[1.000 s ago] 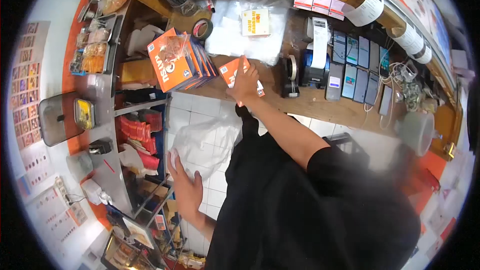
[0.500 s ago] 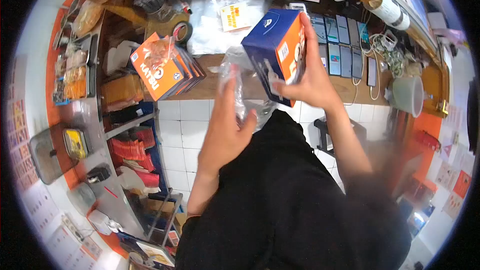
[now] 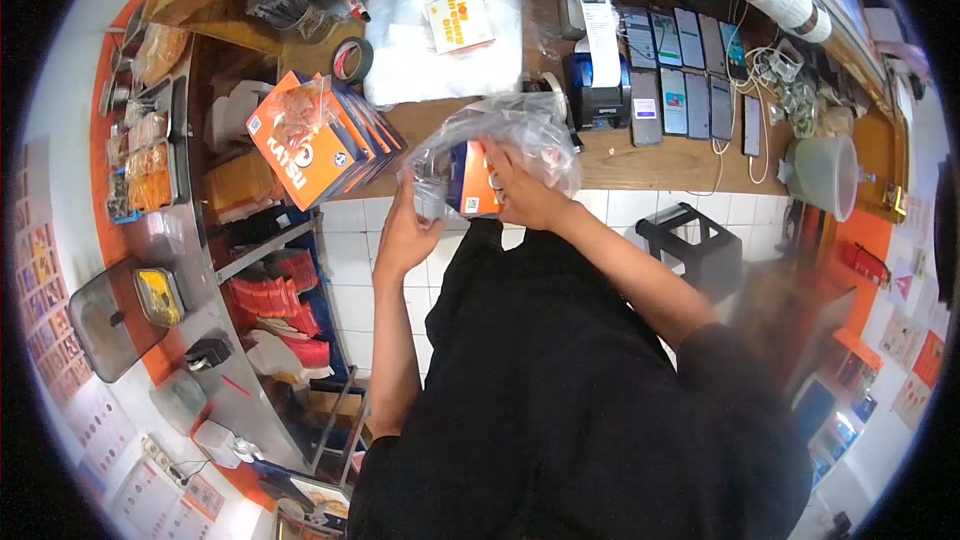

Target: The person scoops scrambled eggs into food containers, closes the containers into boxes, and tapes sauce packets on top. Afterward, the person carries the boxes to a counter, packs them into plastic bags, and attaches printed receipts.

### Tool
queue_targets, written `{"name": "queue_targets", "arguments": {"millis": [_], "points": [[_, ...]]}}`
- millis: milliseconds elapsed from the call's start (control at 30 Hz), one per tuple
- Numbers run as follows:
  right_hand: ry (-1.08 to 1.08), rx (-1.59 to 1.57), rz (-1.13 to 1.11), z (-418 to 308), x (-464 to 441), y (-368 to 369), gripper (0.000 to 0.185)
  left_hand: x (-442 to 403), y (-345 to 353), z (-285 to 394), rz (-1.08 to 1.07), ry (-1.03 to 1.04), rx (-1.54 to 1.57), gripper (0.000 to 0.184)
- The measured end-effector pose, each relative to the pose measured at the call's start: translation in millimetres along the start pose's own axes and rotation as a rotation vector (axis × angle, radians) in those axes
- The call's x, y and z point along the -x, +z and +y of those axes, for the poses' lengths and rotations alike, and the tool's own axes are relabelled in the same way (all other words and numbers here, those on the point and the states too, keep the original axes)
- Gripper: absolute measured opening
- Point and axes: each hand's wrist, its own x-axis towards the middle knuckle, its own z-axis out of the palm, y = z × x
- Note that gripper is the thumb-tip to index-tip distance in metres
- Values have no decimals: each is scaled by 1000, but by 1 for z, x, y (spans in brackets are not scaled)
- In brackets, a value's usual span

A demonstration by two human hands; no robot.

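An orange and dark blue food box (image 3: 472, 202) is partly inside a clear plastic bag (image 3: 520, 120) at the counter's front edge. My right hand (image 3: 530, 195) grips the box from its right side, with the fingers over the orange face. At the bag's left edge, my left hand (image 3: 405, 240) holds the plastic, its fingers pointing up and the thumb toward the box. The bag's film covers the upper part of the box and hides some of it.
A stack of orange boxes (image 3: 300, 145) stands left. Behind lie tape (image 3: 352, 60) and a pile of clear bags (image 3: 430, 70). A receipt printer (image 3: 602, 95), several phones (image 3: 673, 100) and a clear tub (image 3: 825, 178) are on the right. A black stool (image 3: 690, 245) is below.
The box has moved down and left, away from above the counter, into the plastic bag. My right hand went with it. My left hand shifted left, spreading the bag.
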Motion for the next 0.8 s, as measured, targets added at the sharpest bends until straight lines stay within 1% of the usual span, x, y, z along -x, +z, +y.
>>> {"name": "queue_targets", "arguments": {"millis": [33, 67, 100, 133, 167, 200, 233, 267, 300, 333, 367, 400, 433, 467, 500, 533, 567, 600, 633, 667, 700, 733, 767, 800], "points": [[112, -101, 29, -20, -5, -4, 118, -1, 5, -1, 83, 23, 41, 89], [115, -99, 22, -30, -8, -2, 118, -2, 11, -1, 166, 48, 80, 91], [102, -84, 115, -37, -12, 1, 118, -4, 10, 10, 227, 20, 152, 82], [85, -67, 210, -42, -17, 2, 117, -9, 13, 5, 231, 23, 156, 82], [61, -63, 252, -34, -23, 7, 116, -14, 20, -4, 386, 47, 161, 78], [57, -58, 251, -28, -27, 7, 116, -18, 18, 2, 541, 71, 166, 74], [66, 228, 251, -22, -30, 6, 116, -18, 15, 9, 659, 167, 100, 72], [74, 512, 248, -15, -31, 6, 115, -14, 13, 14, 664, 167, 103, 72], [104, 509, 177, -24, -29, -2, 99, -5, 4, 38, 534, 122, 168, 74], [99, 509, 168, -21, -29, 2, 99, 1, 0, 55, 404, 71, 231, 76], [43, 715, 178, -15, -30, 7, 90, 2, 3, 63, 411, 122, 122, 77], [-15, 917, 191, -16, -32, 12, 80, 1, 5, 61, 418, 111, 121, 77], [-53, 968, 166, -22, -35, 13, 70, -4, 7, 56, 418, 129, -48, 78], [-62, 964, 165, -18, -41, 21, 70, -9, 8, 49, 417, 148, -217, 79], [-112, 1035, 195, -7, -45, 30, 72, -13, 4, 36, 404, 240, -265, 83], [-160, 1109, 233, -4, -52, 32, 74, -10, -11, 56, 409, 246, -269, 83], [-62, 1176, 80, -1, -53, 34, 72, 2, -28, 76, 346, 225, -145, 84], [-58, 1169, 79, -1, -49, 35, 72, 17, -44, 98, 276, 195, -21, 85], [56, 991, -25, -3, -44, 31, 70, 20, -49, 103, 240, 138, 18, 85], [82, 991, -124, -6, -45, 28, 69, 24, -54, 108, 205, 79, 55, 85], [108, 987, -223, -11, -46, 25, 67, 18, -51, 97, 222, 55, -10, 83], [100, 990, -225, -19, -48, 25, 67, 12, -45, 85, 239, 37, -74, 82], [73, 1012, -239, -28, -50, 27, 65, 6, -39, 64, 234, 71, -160, 79], [48, 1038, -252, -33, -54, 28, 64, 2, -37, 60, 239, 77, -157, 79]]}}
